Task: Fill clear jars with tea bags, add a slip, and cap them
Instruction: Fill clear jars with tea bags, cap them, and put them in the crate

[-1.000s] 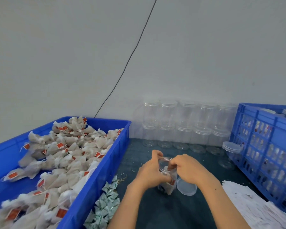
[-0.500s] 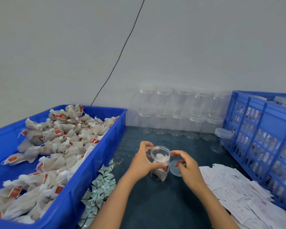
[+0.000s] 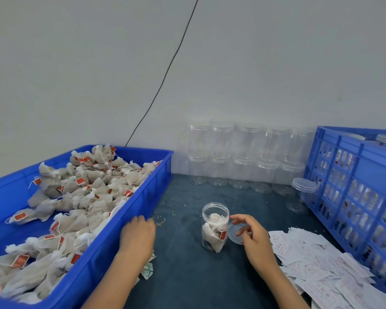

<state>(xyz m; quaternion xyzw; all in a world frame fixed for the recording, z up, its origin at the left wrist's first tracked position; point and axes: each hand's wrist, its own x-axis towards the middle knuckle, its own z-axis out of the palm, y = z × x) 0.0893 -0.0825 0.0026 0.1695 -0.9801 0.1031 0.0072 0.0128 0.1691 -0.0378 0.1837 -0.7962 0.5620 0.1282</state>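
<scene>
Blue tray [image 3: 143,197]: far left on the worktop [image 3: 187,275], heaped with tea bags [image 3: 87,192] bearing red tags.
Left hand [image 3: 138,235]: grip relaxed, holding nothing, fingers resting against the tray's near wall; small green-printed packets [image 3: 148,269] lie just under the wrist.
Jar [image 3: 214,226]: upright and uncapped, between the two hands, apart from the left one, partly filled with tea bags.
Lid [image 3: 235,234]: flat on the worktop, just right of the jar.
Right hand [image 3: 253,237]: grip loosely curled over the lid, fingertips touching its rim; whether it pinches it I cannot tell.
Slips [image 3: 316,264]: white pile right of that hand.
Empty jars [image 3: 245,157]: stacked at the wall beyond.
Blue crate [image 3: 354,197]: far right.
</scene>
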